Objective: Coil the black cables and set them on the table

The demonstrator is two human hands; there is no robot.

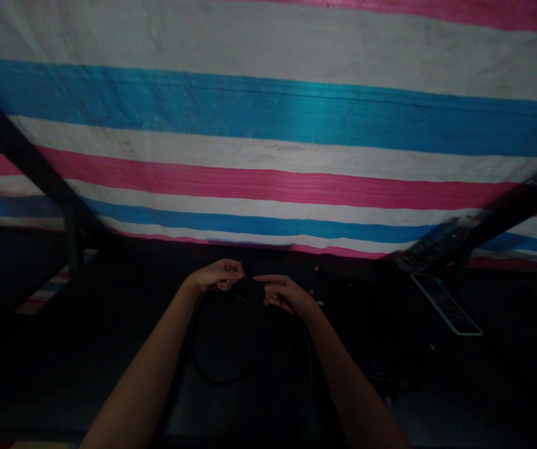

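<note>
My left hand and my right hand meet over a dark table, fingers curled in a pinch. Both grip a thin black cable that hangs down in a loop between my forearms. The part of the cable between my fingertips is hard to make out in the dim light.
A striped tarp of white, blue and pink hangs behind the table. Dark metal bars slant at left and right. A phone-like device with a white rim lies at the right, with more dark cables beside it.
</note>
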